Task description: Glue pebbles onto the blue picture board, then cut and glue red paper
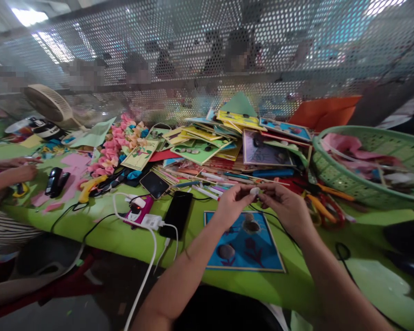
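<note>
My left hand (232,202) and my right hand (285,205) meet above a blue card (262,255) on the green table. Both pinch a small pale pebble (255,190) between their fingertips. The blue card has a tan border, dark red plant shapes and grey stones (226,251) stuck on it. It lies right under my hands, near the table's front edge.
A heap of finished cards (224,138) fills the back of the table (106,230), with pens in front. Two phones (177,214), a power strip and white cables lie left. A green basket (334,177) and orange scissors (322,207) are right. Another person's hands (19,172) work far left.
</note>
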Motion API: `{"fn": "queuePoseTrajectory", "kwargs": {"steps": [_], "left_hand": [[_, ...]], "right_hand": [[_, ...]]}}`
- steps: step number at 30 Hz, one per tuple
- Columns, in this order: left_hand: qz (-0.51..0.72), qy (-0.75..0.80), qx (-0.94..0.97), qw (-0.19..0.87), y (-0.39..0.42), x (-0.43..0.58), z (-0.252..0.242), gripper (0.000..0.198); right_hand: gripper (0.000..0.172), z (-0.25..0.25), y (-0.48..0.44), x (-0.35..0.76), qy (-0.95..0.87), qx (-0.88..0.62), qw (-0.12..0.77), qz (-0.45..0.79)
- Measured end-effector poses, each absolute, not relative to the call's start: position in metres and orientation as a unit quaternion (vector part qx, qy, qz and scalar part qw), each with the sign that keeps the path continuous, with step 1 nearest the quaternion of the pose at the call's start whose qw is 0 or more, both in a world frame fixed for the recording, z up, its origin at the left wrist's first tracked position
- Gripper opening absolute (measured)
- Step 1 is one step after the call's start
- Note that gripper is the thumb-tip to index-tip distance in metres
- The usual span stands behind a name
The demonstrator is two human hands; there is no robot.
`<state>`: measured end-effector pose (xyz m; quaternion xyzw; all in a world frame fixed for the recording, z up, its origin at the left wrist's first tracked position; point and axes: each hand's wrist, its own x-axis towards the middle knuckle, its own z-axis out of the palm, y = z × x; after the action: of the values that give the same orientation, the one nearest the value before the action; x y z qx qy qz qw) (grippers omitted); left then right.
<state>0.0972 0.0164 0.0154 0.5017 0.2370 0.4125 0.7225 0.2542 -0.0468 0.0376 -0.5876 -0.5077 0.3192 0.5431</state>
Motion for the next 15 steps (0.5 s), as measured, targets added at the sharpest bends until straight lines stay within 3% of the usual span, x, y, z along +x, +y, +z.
{"fn": "queuePoseTrajectory", "kwargs": {"steps": [9,15], "left_hand": [[0.403,0.260,0.577,0.661,0.0163,0.0921,0.0098,0.049],[0.398,0.276,0.643,0.593,0.0137,0.0874,0.0121,0.039]], "right_hand": [[0.048,0.0292,-0.0448,0.2603,-0.553,-0.618,0.477,0.290],[0.037,0.0253,-0.0486,0.2599,-0.571,-0.643,0.442,0.256]]}}
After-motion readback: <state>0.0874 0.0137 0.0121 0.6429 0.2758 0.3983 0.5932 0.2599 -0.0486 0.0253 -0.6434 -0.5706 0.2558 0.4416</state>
